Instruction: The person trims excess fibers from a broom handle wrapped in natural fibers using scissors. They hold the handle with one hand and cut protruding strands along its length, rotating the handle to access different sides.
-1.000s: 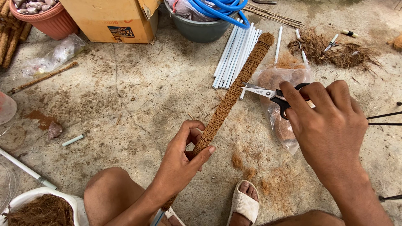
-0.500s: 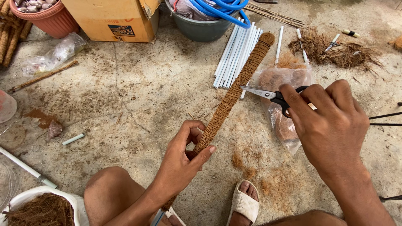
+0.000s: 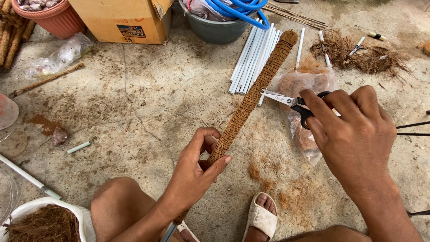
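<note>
Head view shows the left hand point(image 3: 197, 172) at lower centre, fingers curled and thumb pressed around the lower part of a coir-wrapped pole point(image 3: 251, 98), clamped on it. That pole slants from the lower centre up to the upper right of centre, its tip near a bundle of white tubes point(image 3: 251, 56) lying on the concrete floor point(image 3: 148, 94). At right, the right hand point(image 3: 354, 134) is closed through the black handles of scissors point(image 3: 291, 102), whose blades point left and nearly touch the pole's side. Both forearms rise from the bottom edge.
</note>
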